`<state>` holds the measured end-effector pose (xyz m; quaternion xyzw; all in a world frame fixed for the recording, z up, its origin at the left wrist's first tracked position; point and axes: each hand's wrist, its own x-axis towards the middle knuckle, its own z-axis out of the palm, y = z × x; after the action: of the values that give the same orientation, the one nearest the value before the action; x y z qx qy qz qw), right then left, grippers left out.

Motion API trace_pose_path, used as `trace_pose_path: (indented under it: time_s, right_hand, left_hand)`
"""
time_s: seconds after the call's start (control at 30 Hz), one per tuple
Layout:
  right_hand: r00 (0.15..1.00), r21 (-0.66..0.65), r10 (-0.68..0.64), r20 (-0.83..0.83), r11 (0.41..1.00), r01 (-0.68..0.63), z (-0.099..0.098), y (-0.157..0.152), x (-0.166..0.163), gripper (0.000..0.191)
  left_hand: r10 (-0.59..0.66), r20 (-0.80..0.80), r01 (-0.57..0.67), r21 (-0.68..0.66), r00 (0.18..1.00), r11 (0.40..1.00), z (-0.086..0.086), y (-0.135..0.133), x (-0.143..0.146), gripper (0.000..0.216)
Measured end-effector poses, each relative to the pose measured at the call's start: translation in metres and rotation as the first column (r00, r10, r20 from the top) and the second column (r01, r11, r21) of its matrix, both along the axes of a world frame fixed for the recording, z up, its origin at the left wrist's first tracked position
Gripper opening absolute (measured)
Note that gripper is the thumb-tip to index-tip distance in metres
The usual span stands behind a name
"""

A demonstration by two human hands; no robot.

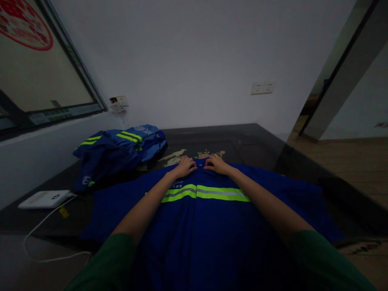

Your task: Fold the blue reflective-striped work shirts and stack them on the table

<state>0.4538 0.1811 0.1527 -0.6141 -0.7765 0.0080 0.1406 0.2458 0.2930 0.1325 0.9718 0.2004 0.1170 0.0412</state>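
A blue work jacket (218, 226) lies front up and spread out across the dark table, with its collar at the far side. A yellow-green and grey reflective band crosses its chest, and white lettering shows on the left. At the left side of the collar, my left hand (185, 166) has its fingers curled onto the cloth. My right hand (217, 165) grips the collar's right side in the same bent-finger way, a short gap from the left. The fingertips are partly hidden against the dark fabric. The jacket's lower part comes toward me between my forearms.
A crumpled second blue garment (118, 153) with reflective bands lies at the back left. Near the left edge is a white device (45, 199) with a white cable (33, 234). The dark table (212, 131) meets the wall, which has sockets (262, 87).
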Motion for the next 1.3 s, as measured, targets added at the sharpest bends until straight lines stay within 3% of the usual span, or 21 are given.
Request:
trace_pose_path:
  time_s: [0.23,0.4,0.5,0.67,0.8,0.93,1.13,1.3]
  right_hand:
    - [0.98,0.132,-0.171,0.1,0.979,0.157,-0.02,-0.003,-0.019,0.022]
    - [0.956,0.237,-0.284,-0.068,0.927,0.292,-0.022,-0.01,-0.006,0.038]
    - [0.921,0.137,-0.378,-0.09,0.912,0.388,-0.022,-0.018,0.018,0.043]
    - [0.932,-0.095,-0.357,0.06,0.928,0.361,-0.036,-0.031,0.039,0.056]
    - [0.924,-0.085,-0.381,-0.01,0.921,0.379,-0.033,-0.03,0.046,0.051]
    - [0.869,-0.042,-0.494,-0.023,0.869,0.493,-0.016,-0.031,0.068,0.036]
    - [0.86,-0.139,-0.51,0.034,0.849,0.509,-0.006,-0.031,0.092,0.014]
    - [0.867,-0.127,-0.499,0.005,0.859,0.496,-0.003,-0.031,0.096,0.016]
  left_hand:
    - [0.158,0.124,-0.159,0.002,0.98,0.987,-0.011,-0.012,0.008,0.019]
    - [0.348,0.135,-0.338,-0.089,0.928,0.937,-0.009,0.004,-0.027,0.035]
    - [0.389,0.041,-0.382,-0.115,0.92,0.917,-0.016,0.011,-0.054,0.045]
    - [0.424,-0.173,-0.45,-0.159,0.889,0.879,-0.023,0.007,-0.072,0.059]
    - [0.535,-0.105,-0.545,-0.185,0.838,0.818,-0.01,0.016,-0.076,0.047]
    - [0.58,-0.096,-0.586,-0.215,0.809,0.781,0.012,0.035,-0.083,0.037]
    - [0.434,-0.206,-0.48,-0.412,0.877,0.775,0.042,0.053,-0.081,0.025]
    - [0.376,-0.133,-0.394,-0.446,0.917,0.804,0.05,0.055,-0.083,0.027]
